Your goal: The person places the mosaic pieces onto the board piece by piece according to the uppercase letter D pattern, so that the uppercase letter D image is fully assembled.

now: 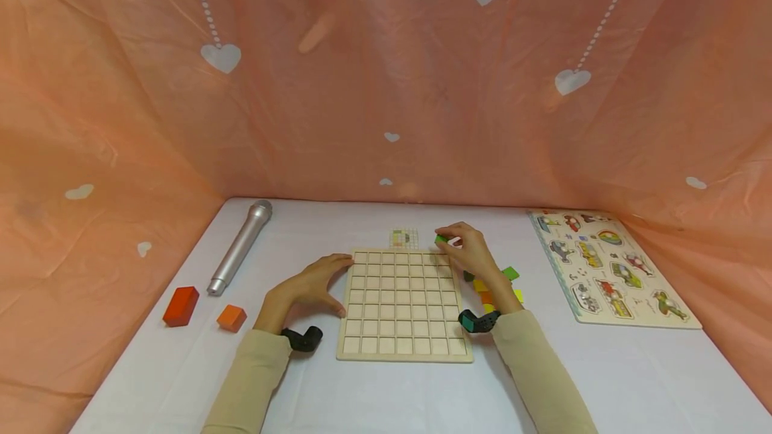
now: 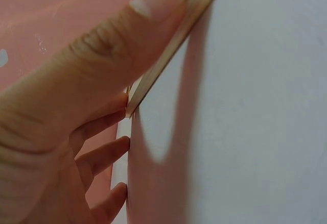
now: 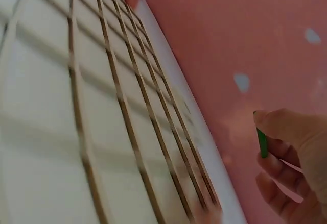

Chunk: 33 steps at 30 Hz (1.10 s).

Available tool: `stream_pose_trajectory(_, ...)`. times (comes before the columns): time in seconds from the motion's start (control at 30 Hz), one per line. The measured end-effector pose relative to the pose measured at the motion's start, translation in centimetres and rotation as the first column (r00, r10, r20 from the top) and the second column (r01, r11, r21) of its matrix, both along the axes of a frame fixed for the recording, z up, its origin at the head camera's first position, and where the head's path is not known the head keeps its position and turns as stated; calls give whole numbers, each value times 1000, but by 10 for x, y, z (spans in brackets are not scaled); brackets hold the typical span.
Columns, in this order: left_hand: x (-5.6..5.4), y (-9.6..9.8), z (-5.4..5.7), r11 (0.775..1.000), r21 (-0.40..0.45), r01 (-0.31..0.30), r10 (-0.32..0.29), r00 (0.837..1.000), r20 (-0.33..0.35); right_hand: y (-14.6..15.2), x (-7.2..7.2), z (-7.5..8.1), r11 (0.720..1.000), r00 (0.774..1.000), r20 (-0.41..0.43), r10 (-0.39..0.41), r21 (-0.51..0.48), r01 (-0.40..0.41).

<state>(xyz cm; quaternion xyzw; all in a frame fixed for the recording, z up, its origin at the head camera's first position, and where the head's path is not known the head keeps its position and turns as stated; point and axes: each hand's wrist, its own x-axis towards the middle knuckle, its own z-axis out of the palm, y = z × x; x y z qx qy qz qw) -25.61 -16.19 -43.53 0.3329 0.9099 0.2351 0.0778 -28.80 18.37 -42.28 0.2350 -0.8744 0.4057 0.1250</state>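
A square wooden grid board (image 1: pixel 395 297) lies before me, its compartments bare. At its left side my left hand (image 1: pixel 304 284) spreads, thumb on the left edge and fingertips by the far left corner. The left wrist view shows the thumb (image 2: pixel 117 43) against the board's edge. My right hand (image 1: pixel 473 253) pinches a thin green tile (image 3: pixel 261 141) between thumb and fingers, raised near the board's far right corner. Just beyond the far edge lies a small card (image 1: pixel 403 239) printed with a coloured grid. Loose green (image 1: pixel 510 273), yellow and orange tiles lie partly hidden under the right forearm.
Toward the left are a silver microphone (image 1: pixel 240 250), a red block (image 1: pixel 181 306) and an orange cube (image 1: pixel 232 318). A wooden picture puzzle (image 1: pixel 615 273) occupies the right. Pink cloth (image 1: pixel 386 86) hangs behind the white table (image 1: pixel 374 400).
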Motion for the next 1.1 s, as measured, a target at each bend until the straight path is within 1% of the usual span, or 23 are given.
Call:
stream_pose_trajectory(0.1,0,0,0,1000,6,-2,2,1000,11,-24,-1,-3,997,997,-13,72,-13,-72)
stream_pose_trajectory(0.17,0,0,1,1000,3,-1,1,1000,8,-39,-1,-6,994,994,-4,112,-14,-112)
stream_pose_trajectory(0.27,0,0,1,1000,-1,-4,4,1000,13,-59,0,-10,987,987,28,160,-20,-160)
stream_pose_trajectory(0.37,1,1,2,1000,-4,-6,6,1000,15,-76,2,-15,982,979,80,190,-35,-187)
stream_pose_trajectory(0.5,2,0,3,1000,-1,-9,9,1000,26,-92,4,-23,982,976,106,191,-11,-191)
stream_pose_trajectory(0.57,3,0,3,1000,-3,-10,10,1000,27,-98,5,-26,982,978,91,187,9,-188)
stream_pose_trajectory(0.67,3,0,2,1000,-8,-15,16,999,29,-104,6,-30,982,978,92,186,17,-188)
stream_pose_trajectory(0.8,4,0,2,1000,-10,-18,18,999,34,-108,7,-34,984,978,113,175,11,-177)
stream_pose_trajectory(0.93,3,0,3,1000,-14,-19,20,999,33,-111,7,-37,987,983,101,156,26,-159)
stream_pose_trajectory(1.1,3,0,3,1000,1,-12,12,999,37,-110,7,-36,983,980,79,183,8,-184)
